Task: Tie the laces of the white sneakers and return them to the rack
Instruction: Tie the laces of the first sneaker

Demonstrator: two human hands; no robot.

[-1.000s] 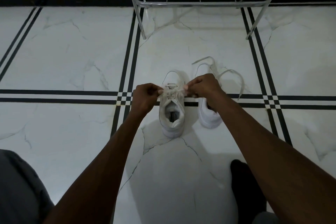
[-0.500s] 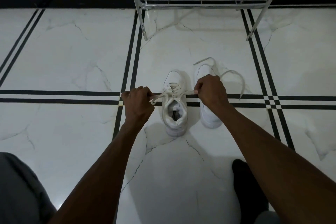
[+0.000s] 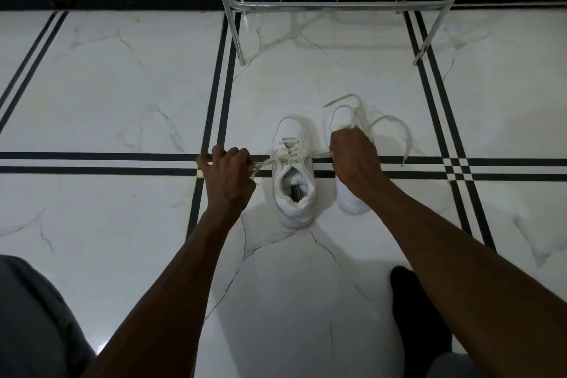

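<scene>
Two white sneakers are placed side by side on the marble floor (image 3: 129, 95), in front of the metal shoe rack (image 3: 337, 0) at the far edge. The lace ends of the left sneaker (image 3: 294, 181) are pulled apart sideways: one is gripped in the closed left hand (image 3: 228, 176), the other in the closed right hand (image 3: 356, 156). The right sneaker (image 3: 348, 196) is partly hidden behind the right hand, and its loose laces (image 3: 395, 129) are spread on the floor.

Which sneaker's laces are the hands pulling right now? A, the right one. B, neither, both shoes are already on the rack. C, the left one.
C: the left hand and right hand pull laces sideways from the left sneaker; the right sneaker has loose laces.
</scene>
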